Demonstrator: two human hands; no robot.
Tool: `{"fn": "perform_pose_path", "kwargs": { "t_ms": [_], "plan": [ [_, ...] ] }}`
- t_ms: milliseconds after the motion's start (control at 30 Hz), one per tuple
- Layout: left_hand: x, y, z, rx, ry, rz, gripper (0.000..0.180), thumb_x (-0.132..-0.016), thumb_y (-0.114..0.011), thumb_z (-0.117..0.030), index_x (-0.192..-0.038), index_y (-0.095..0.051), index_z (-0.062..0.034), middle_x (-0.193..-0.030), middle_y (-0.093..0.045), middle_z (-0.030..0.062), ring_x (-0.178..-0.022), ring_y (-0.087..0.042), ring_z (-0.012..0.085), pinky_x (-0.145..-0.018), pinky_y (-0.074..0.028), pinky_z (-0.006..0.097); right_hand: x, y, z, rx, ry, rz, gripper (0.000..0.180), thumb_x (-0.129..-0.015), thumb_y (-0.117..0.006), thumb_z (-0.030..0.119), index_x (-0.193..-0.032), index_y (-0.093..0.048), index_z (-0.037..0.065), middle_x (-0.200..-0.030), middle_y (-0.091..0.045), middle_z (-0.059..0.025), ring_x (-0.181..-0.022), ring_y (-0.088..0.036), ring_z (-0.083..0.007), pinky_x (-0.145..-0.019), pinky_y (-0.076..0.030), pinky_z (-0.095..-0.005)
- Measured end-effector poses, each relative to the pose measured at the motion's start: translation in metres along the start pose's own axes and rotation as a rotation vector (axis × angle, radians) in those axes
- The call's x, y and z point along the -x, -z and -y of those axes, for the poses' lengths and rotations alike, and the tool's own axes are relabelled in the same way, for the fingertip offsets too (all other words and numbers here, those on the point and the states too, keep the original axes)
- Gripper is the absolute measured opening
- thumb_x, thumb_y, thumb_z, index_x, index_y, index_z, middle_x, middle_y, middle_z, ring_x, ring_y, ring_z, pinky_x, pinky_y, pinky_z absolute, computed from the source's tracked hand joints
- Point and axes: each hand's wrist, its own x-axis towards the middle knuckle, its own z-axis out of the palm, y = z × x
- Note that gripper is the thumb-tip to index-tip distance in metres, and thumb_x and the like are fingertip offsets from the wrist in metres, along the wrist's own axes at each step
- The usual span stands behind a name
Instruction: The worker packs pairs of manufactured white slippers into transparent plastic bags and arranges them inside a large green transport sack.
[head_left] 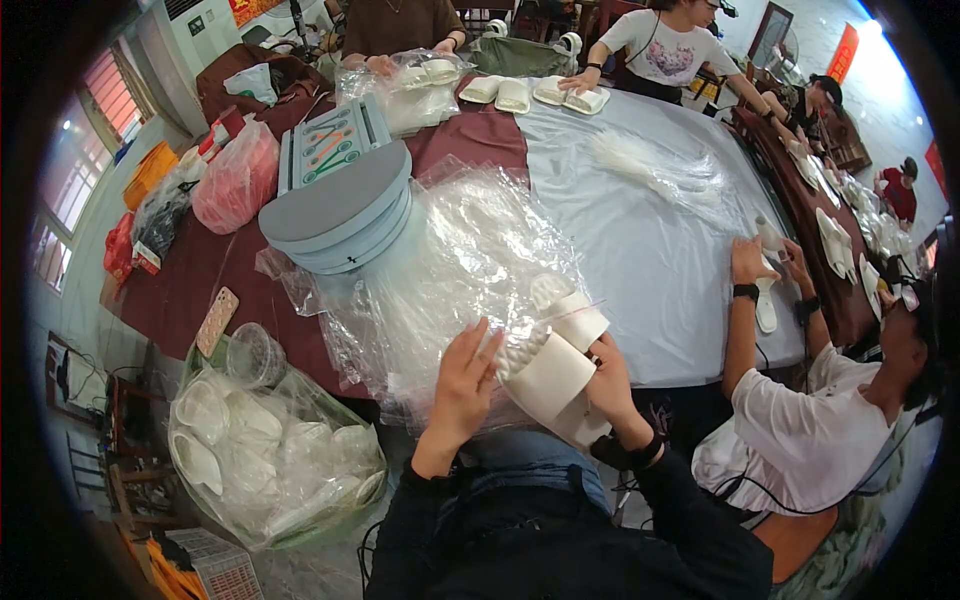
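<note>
A pair of cream slippers [550, 376] is tilted in front of me at the table's near edge, one partly over the other. My right hand [612, 384] grips the pair from its right side, thumb and fingers partly hidden by the slippers. My left hand [466, 384] is beside the slippers' left edge, its fingers stretched out and held close to clear plastic. Clear plastic bags [470, 250] lie spread in a heap under and beyond both hands. Whether the slippers' far ends are inside a bag, I cannot tell.
Left stand grey-blue stacked cases [340, 215] and a pink plastic bag [236, 180]. A large sack of wrapped slippers [270, 450] sits lower left, a phone [217, 320] above it. Right, a co-worker [810, 420] handles a slipper. Others work across the table, near more slippers [497, 93].
</note>
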Motion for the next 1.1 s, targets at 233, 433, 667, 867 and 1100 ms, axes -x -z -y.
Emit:
{"fn": "perform_pose_path", "kwargs": {
  "t_ms": [233,433,667,867,1100],
  "plan": [
    [0.014,-0.028,-0.025,-0.204,-0.118,0.145,0.039,-0.083,-0.054,-0.021,-0.122,-0.052,-0.0236,-0.136,-0.036,0.0108,-0.127,-0.026,0.0375,-0.098,-0.009,0.064,-0.005,-0.033,-0.012,0.414,0.268,-0.207,0.033,-0.069,-0.06,0.007,-0.102,-0.06,0.001,-0.101,-0.054,-0.0157,-0.092,-0.051,-0.0332,-0.078,-0.041,-0.0387],
    [0.015,-0.016,-0.04,-0.177,-0.132,0.296,0.042,-0.079,-0.057,-0.016,-0.12,-0.054,-0.0276,-0.137,-0.036,0.0057,-0.129,-0.024,0.034,-0.101,-0.009,0.06,-0.014,-0.04,-0.031,0.572,0.174,-0.293,0.026,-0.065,-0.059,0.006,-0.09,-0.056,-0.001,-0.093,-0.054,-0.0174,-0.089,-0.05,-0.0337,-0.07,-0.039,-0.0403],
    [0.02,0.001,-0.041,0.269,-0.223,0.469,0.044,-0.079,-0.061,-0.023,-0.122,-0.052,-0.0181,-0.138,-0.032,0.0128,-0.128,-0.025,0.0356,-0.102,-0.017,0.052,-0.046,-0.042,-0.029,0.531,0.222,-0.384,0.032,-0.062,-0.063,0.009,-0.093,-0.059,0.001,-0.099,-0.053,-0.0163,-0.092,-0.048,-0.0358,-0.072,-0.039,-0.0409],
    [0.017,-0.025,-0.007,0.527,0.242,-0.446,0.064,-0.081,-0.06,-0.015,-0.135,-0.027,-0.0088,-0.135,-0.032,0.0182,-0.126,-0.028,0.0313,-0.1,-0.028,0.042,-0.039,-0.057,-0.022,0.206,0.193,-0.409,0.033,-0.067,-0.064,0.012,-0.098,-0.06,0.002,-0.106,-0.053,-0.0169,-0.092,-0.05,-0.0343,-0.075,-0.042,-0.036],
    [0.025,-0.049,0.023,1.323,0.8,-0.15,0.046,-0.086,-0.051,-0.007,-0.128,-0.032,-0.0032,-0.115,-0.049,0.0129,-0.104,-0.051,0.024,-0.09,-0.042,0.04,-0.028,-0.058,-0.001,0.28,0.065,-0.246,0.035,-0.067,-0.067,0.016,-0.099,-0.061,0.002,-0.104,-0.057,-0.0161,-0.093,-0.055,-0.0338,-0.078,-0.045,-0.0369]
  ]
}}
